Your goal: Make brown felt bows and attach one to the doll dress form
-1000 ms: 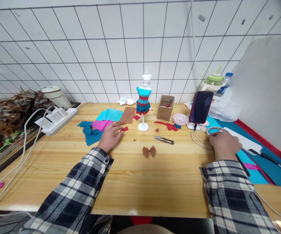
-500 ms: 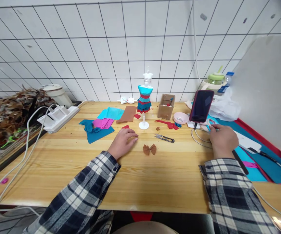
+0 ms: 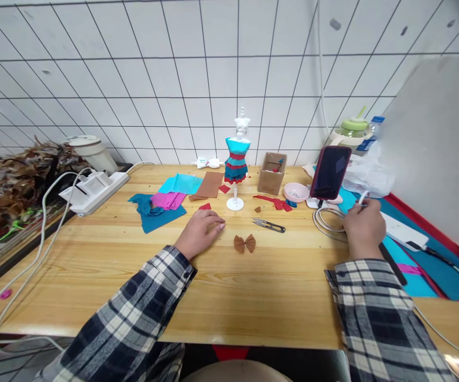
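Palm down on the tabletop (image 3: 269,297), the left hand (image 3: 199,233) has its fingers loosely spread and holds nothing visible. The brown bow (image 3: 245,243) lies just to the right of its fingertips, well in from the front edge, its long axis running roughly along that edge; the left hand is clearly nearer. The right hand (image 3: 364,229), toward the tabletop's right edge, pinches a white curved thing (image 3: 363,197), too small to identify, near the phone (image 3: 330,172).

A brown pleated bow (image 3: 244,243) lies on the tabletop (image 3: 269,297); a white item (image 3: 363,197), partly hidden, is in the right hand (image 3: 363,225).
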### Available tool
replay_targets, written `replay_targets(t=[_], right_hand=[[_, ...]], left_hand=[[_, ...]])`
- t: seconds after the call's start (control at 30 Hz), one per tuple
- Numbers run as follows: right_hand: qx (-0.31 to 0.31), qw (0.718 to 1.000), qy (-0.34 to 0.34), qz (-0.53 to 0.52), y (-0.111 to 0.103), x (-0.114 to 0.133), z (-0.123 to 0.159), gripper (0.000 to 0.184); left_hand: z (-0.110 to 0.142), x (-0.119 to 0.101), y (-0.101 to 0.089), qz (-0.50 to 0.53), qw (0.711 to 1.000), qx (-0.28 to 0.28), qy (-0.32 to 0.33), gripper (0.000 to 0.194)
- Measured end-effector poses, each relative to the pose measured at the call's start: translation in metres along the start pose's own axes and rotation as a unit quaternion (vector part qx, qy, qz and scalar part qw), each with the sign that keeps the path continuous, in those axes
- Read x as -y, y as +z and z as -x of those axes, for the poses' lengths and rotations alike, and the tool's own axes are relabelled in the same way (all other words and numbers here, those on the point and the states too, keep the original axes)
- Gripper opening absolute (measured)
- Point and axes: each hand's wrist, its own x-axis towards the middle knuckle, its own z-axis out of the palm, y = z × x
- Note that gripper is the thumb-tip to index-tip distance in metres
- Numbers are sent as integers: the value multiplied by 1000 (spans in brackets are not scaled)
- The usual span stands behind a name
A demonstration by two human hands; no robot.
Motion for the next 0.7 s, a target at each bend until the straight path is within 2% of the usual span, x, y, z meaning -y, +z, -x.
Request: replay_targets(t=[0.03, 0.07, 0.1, 0.17, 0.23, 0.27, 0.3, 0.37, 0.43, 0.5, 0.57, 0.63, 0.7], right_hand=[[-44, 998, 42, 2, -4, 4, 1, 34], [-84, 996, 44, -4, -9, 8, 2, 34], [-123, 992, 19, -13, -13, 14, 4, 35], [-154, 983, -90, -42, -18, 31, 11, 37], [-123, 968, -202, -78, -19, 55, 27, 36], [-88, 956, -257, -113, -18, 70, 38, 35], [-37, 930, -330, -158, -18, 86, 51, 33], [39, 872, -428, -234, -19, 119, 80, 32], [109, 817, -498, -268, -22, 146, 106, 30], [145, 811, -487, -290, -27, 162, 122, 30], [169, 823, -430, -332, -30, 166, 128, 28], [203, 831, -358, -375, -28, 162, 126, 30], [245, 825, -326, -392, -23, 155, 122, 29]], left_hand=[[0, 0, 0, -1, 1000, -2, 0, 28], [0, 0, -1, 0, 1000, -6, 1, 28], [0, -1, -2, 2, 1000, -12, 2, 28], [1, -6, -6, 7, 999, -34, 11, 32], [2, -14, -11, 11, 997, -74, 29, 42], [3, -19, -13, 12, 994, -96, 43, 49], [4, -25, -14, 15, 992, -111, 60, 54], [5, -35, -14, 31, 991, -91, 92, 57], [5, -42, -11, 52, 994, -22, 95, 43], [5, -46, -6, 81, 994, 45, 65, 38], [4, -48, -4, 126, 988, 74, 41, 44], [4, -49, -5, 184, 979, 68, 51, 44], [5, -50, -7, 240, 966, 56, 76, 42]])
